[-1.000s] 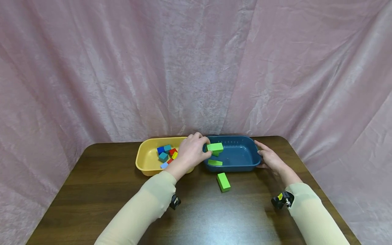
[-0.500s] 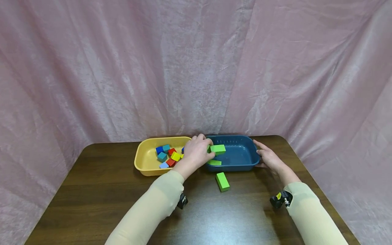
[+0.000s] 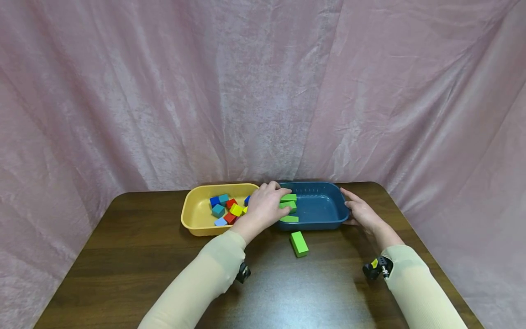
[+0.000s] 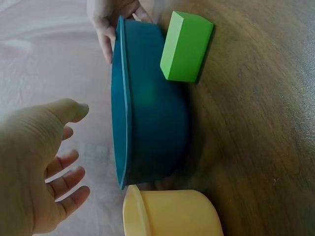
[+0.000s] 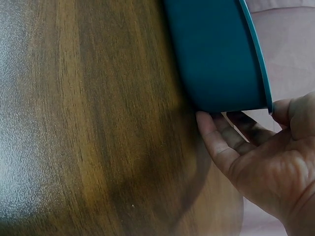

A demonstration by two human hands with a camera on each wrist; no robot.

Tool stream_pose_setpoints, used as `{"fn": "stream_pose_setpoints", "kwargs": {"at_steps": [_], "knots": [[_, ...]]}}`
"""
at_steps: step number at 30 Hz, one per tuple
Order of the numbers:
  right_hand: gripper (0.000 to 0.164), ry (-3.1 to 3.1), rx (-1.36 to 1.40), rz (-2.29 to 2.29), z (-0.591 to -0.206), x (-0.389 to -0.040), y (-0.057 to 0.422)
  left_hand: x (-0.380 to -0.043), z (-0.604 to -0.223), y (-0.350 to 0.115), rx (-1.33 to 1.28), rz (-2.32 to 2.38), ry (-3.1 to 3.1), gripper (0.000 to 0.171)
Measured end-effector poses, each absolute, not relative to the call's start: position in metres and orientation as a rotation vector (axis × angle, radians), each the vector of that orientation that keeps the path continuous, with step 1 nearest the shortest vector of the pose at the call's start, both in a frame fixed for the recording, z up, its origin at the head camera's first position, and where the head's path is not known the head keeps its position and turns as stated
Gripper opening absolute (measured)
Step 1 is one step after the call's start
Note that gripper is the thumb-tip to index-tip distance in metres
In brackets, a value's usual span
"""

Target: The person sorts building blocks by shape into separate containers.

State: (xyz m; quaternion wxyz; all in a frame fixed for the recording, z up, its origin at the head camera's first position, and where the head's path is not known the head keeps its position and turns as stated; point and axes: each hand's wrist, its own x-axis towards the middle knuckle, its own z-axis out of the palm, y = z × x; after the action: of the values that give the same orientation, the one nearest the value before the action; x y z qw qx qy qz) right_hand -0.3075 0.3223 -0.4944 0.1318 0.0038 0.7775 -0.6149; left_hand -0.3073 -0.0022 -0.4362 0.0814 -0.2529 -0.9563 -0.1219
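My left hand is over the left end of a blue plastic bin. In the left wrist view its thumb and fingers stand apart, holding nothing. Green rectangular blocks lie inside the bin below the fingertips, their left ends hidden by the hand. At the bin's right end, my right hand touches the outer wall with its fingertips, and its thumb is at the rim, as the right wrist view shows. One more green block lies on the table in front of the bin.
A yellow bin adjoins the blue one on the left. Inside it lie several small blocks in teal, blue, red, yellow and pale blue. A pink curtain hangs behind the brown wooden table.
My left hand has moved slightly right and let go of a green block, which now lies lower in the blue bin. My right hand has stayed at the bin's end.
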Motion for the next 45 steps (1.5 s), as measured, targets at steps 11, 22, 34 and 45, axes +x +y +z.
{"fn": "stream_pose_setpoints", "kwargs": {"at_steps": [11, 22, 34, 45], "knots": [[0.060, 2.253, 0.041, -1.791, -0.493, -0.307, 0.321, -0.297, -0.432, -0.002, -0.873, -0.362, -2.833, 0.052], [0.060, 2.241, 0.045, -1.785, -0.494, -0.307, 0.322, -0.282, -0.429, 0.002, -1.059, -0.325, -2.793, 0.051], [0.061, 2.248, 0.044, -1.781, -0.493, -0.308, 0.323, -0.277, -0.436, 0.000, -1.395, -0.192, -2.711, 0.045], [0.061, 2.255, 0.059, -1.769, -0.492, -0.306, 0.322, -0.270, -0.444, 0.007, -1.599, 0.012, -2.643, 0.039]]}}
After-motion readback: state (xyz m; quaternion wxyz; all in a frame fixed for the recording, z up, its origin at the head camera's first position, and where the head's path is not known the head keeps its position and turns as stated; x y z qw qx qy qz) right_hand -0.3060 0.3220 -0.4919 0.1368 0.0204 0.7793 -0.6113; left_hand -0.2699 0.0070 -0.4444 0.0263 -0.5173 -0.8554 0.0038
